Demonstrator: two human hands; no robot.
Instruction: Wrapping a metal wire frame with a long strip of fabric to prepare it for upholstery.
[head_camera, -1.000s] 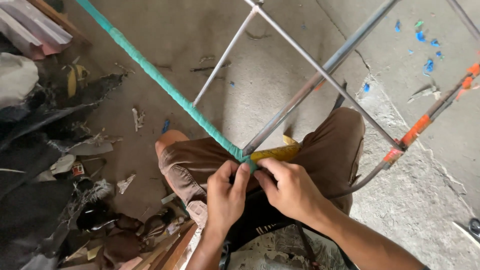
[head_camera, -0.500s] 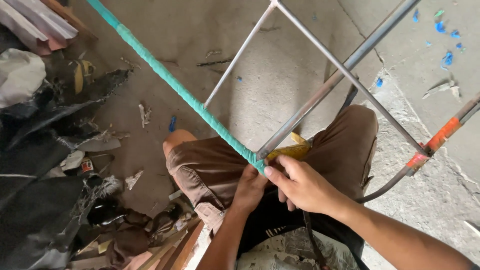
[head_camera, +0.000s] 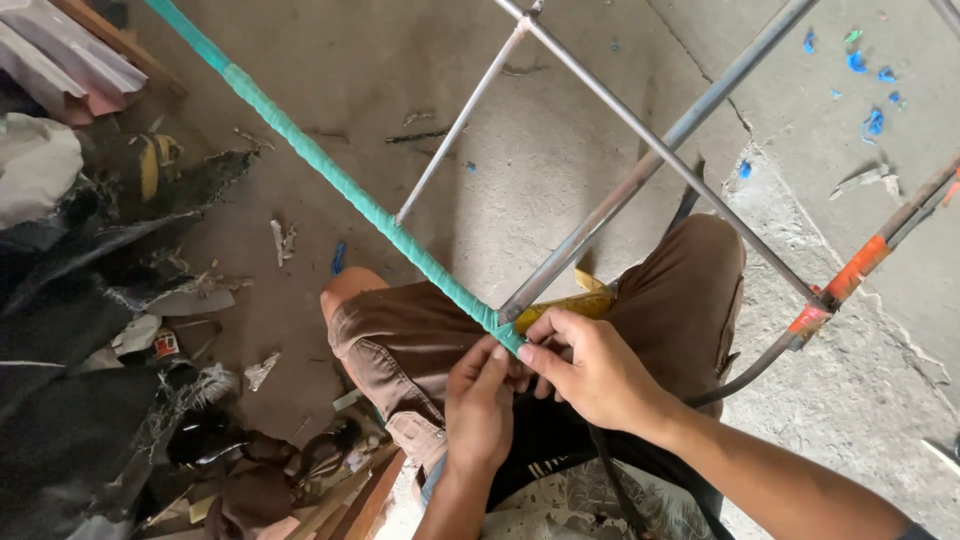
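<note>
The grey concrete floor (head_camera: 560, 150) fills most of the view, with scraps of blue material scattered on it. Above it stands a frame of thin grey metal rods (head_camera: 640, 165), and it lies across the lap of the seated person in brown shorts (head_camera: 410, 340), probably so that the work stays near the body. One long rod of the frame, the rod wrapped in teal green tape (head_camera: 330, 175), runs from the far upper left down to the person's lap. To the right of this teal rod, another rod with orange tape (head_camera: 860, 265) is well apart from the hands. To the left of the teal rod lies a heap of black and white rubbish (head_camera: 90, 330). At the lower end of the teal rod, where it meets a bare grey rod, both hands come together. The left hand (head_camera: 480, 405) has its fingers closed on the rod from below, which seems to steady it. The right hand (head_camera: 595, 365) pinches the end of the teal tape narrowly between thumb and forefinger, just at the joint.
</note>
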